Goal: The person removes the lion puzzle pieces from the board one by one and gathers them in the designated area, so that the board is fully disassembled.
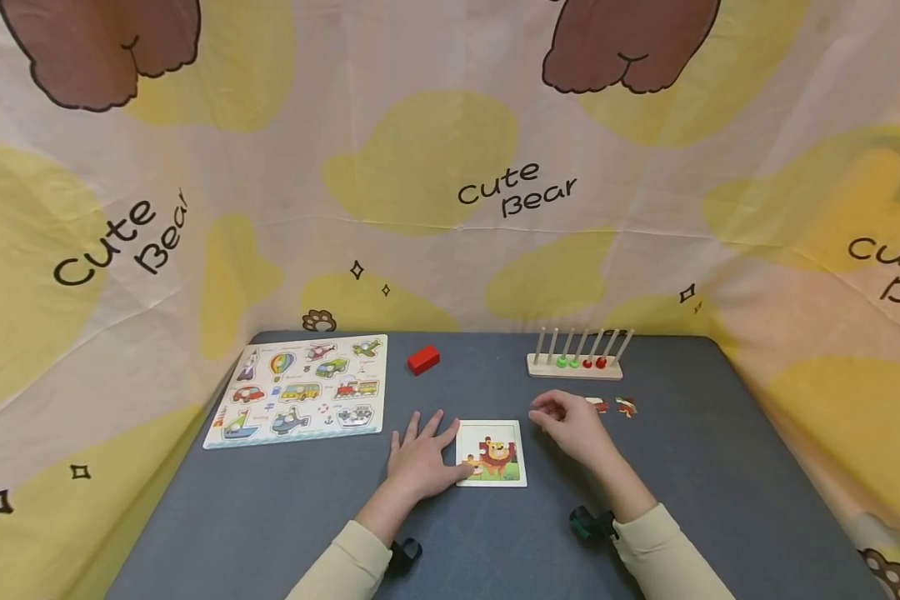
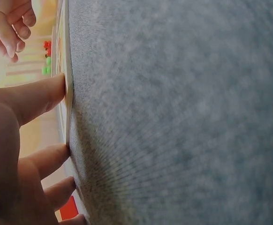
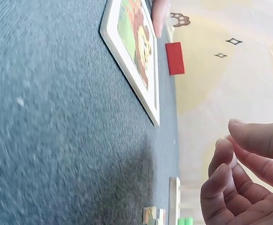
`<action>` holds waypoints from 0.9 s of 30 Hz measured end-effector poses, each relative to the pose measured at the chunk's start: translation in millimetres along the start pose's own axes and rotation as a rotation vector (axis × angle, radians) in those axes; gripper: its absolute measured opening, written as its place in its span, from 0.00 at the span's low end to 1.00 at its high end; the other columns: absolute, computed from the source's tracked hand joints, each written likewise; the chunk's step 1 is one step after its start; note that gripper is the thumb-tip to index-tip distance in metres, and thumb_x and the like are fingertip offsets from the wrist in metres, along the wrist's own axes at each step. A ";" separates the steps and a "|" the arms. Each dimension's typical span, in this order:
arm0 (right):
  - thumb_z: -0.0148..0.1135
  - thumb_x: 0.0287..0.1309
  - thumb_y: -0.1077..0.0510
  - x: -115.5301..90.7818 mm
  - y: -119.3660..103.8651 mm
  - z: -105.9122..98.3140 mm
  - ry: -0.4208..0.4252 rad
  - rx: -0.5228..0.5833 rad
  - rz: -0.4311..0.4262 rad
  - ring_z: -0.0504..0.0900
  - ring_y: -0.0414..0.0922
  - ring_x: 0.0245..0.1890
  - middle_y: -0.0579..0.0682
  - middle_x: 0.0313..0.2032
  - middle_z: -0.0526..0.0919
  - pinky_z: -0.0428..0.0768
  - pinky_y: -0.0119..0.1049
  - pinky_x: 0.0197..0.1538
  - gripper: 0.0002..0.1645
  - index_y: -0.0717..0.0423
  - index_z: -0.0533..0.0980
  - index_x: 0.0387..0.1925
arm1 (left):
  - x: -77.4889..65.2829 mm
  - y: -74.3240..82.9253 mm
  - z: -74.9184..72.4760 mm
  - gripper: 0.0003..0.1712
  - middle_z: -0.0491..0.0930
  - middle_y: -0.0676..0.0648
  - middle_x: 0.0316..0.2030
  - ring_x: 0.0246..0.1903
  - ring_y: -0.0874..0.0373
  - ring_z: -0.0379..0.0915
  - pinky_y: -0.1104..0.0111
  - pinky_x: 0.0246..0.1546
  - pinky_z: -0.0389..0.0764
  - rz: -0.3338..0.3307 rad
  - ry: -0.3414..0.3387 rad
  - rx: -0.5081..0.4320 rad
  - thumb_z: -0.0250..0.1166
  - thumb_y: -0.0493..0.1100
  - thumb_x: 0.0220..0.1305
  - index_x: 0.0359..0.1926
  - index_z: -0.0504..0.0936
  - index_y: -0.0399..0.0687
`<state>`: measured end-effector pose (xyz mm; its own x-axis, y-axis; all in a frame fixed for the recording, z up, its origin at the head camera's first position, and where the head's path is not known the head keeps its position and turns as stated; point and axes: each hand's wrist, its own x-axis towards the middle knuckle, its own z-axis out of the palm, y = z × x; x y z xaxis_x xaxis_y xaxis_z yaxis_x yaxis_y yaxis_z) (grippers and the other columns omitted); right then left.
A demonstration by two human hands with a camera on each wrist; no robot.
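A small square puzzle tray (image 1: 471,433) lies on the table between the hands. Its lion picture (image 1: 499,454) fills the lower and right part, with pale bare board at the upper left. My left hand (image 1: 422,465) is spread out, its thumb on the tray's lower left and its index fingertip at the upper left edge. Right of the tray, my right hand (image 1: 570,425) hovers with loosely bent fingers. In the right wrist view nothing shows between the thumb and fingers (image 3: 218,180). Just beyond that hand lie two loose puzzle pieces (image 1: 626,406), one partly hidden.
A large vehicle puzzle board (image 1: 311,392) lies at the left. Towards the back are a red block (image 1: 423,360) and a wooden peg rack (image 1: 574,367) with green and red beads. A printed cloth (image 1: 420,183) rises behind the table.
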<state>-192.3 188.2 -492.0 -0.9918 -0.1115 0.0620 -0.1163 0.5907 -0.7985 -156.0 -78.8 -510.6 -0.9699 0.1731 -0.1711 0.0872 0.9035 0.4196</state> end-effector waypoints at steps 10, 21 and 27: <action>0.71 0.61 0.57 -0.7 -5.9 13.0 -0.019 0.021 -0.012 0.78 0.42 0.25 0.46 0.29 0.83 0.77 0.33 0.27 0.08 0.55 0.84 0.41 | 0.6 0.4 -0.7 0.47 0.59 0.45 0.77 0.78 0.36 0.41 0.31 0.71 0.46 -0.001 0.003 -0.007 0.70 0.67 0.55 0.73 0.70 0.59; 0.72 0.60 0.58 -1.7 -14.2 25.1 -0.031 0.022 -0.028 0.77 0.41 0.28 0.45 0.30 0.83 0.76 0.31 0.29 0.07 0.54 0.84 0.40 | 0.7 -0.1 -0.5 0.48 0.59 0.45 0.77 0.78 0.35 0.41 0.30 0.70 0.45 -0.008 -0.006 -0.010 0.70 0.68 0.54 0.74 0.69 0.59; 0.73 0.59 0.57 -2.7 -18.4 32.2 -0.048 0.035 -0.041 0.77 0.41 0.28 0.44 0.29 0.83 0.76 0.31 0.30 0.06 0.52 0.85 0.38 | 0.8 -0.5 -0.2 0.48 0.59 0.45 0.77 0.78 0.35 0.41 0.30 0.70 0.46 -0.007 -0.004 -0.008 0.70 0.68 0.55 0.74 0.69 0.59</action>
<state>-185.8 151.8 -496.8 -0.9826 -0.1733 0.0670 -0.1539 0.5570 -0.8161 -156.9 -79.2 -510.7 -0.9696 0.1681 -0.1777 0.0784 0.9017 0.4251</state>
